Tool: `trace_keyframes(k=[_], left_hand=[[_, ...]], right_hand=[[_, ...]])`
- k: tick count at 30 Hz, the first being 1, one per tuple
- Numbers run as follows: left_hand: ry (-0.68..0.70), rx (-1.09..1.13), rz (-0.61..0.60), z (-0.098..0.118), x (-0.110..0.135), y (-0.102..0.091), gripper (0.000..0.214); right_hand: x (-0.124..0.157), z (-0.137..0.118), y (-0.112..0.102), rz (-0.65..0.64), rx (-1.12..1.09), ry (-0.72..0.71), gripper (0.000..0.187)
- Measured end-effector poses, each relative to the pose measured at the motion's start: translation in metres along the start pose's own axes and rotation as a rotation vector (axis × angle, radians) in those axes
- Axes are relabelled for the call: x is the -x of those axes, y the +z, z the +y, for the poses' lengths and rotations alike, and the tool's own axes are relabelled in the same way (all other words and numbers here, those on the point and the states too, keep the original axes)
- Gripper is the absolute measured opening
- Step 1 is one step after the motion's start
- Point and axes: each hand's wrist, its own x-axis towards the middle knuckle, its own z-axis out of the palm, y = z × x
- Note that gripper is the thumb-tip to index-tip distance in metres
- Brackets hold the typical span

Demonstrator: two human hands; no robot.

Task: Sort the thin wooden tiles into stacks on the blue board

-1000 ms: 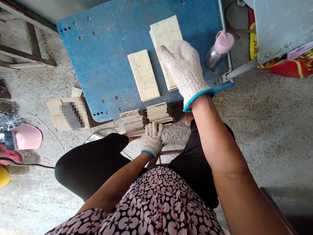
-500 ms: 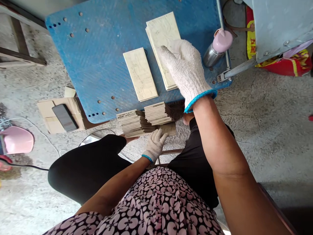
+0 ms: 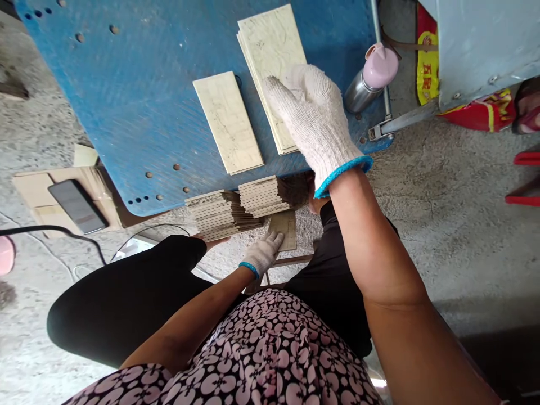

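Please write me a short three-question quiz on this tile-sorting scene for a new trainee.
1. True or false: the left hand touches a single tile below the floor stacks.
2. What does the right hand rest on?
A. the flask
B. the tile pile on the blue board
C. the phone
3. How many tiles lie alone on the board, left of the pile?

Key: 1 true; 2 B; 3 one, the lone tile.

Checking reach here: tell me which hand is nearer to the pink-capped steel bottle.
Right. The right hand hovers over the tile pile on the blue board, just left of the bottle. The left hand is lower, at a small tile below the board's edge.
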Motion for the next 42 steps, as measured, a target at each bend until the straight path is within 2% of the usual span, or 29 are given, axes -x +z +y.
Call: trace_keyframes(k=[3,6,11,14,18,21,23,26,29,33,37,42], left_hand=[[-0.064,0.072,-0.019,0.003,-0.003,-0.024,0.059],[-0.136,0.110,-0.058,0.009,0.005,-0.068,0.048],[-0.223,0.272,-0.075,0.007,0.046,-0.143,0.028],[-0.164,0.613,-0.030,-0.007,0.074,-0.169,0.026],[-0.025,1.128,0.061,-0.035,0.102,-0.183,0.038],[-0.031,1.264,0.123,-0.055,0.112,-0.189,0.045],[-0.064,1.293,0.157,-0.067,0.114,-0.195,0.046],[-0.090,1.338,0.236,-0.084,0.111,-0.204,0.045],[-0.059,1.425,0.212,-0.101,0.109,-0.210,0.040],[-0.025,1.515,0.155,-0.122,0.119,-0.214,0.038],[0.050,1.595,0.187,-0.137,0.129,-0.216,0.042],[0.097,1.667,0.244,-0.144,0.129,-0.213,0.047]], right_hand=[[0.001,0.001,0.000,-0.002,-0.090,-0.024,0.037],[0.001,0.002,-0.001,0.001,-0.113,-0.009,0.024],[0.000,0.006,0.002,-0.015,-0.122,0.024,0.019],[0.002,0.008,0.010,-0.062,-0.143,0.030,0.024],[0.007,0.006,0.024,-0.171,-0.185,0.033,0.036],[0.013,0.002,0.037,-0.271,-0.231,0.078,0.056],[0.019,0.001,0.046,-0.366,-0.197,0.058,0.067],[0.029,0.000,0.062,-0.494,0.023,-0.033,0.085],[0.040,0.000,0.079,-0.576,0.312,-0.110,0.099],[0.055,-0.001,0.099,-0.604,0.533,-0.167,0.114],[0.072,-0.003,0.114,-0.560,0.577,-0.287,0.127],[0.091,-0.005,0.128,-0.458,0.651,-0.383,0.137]])
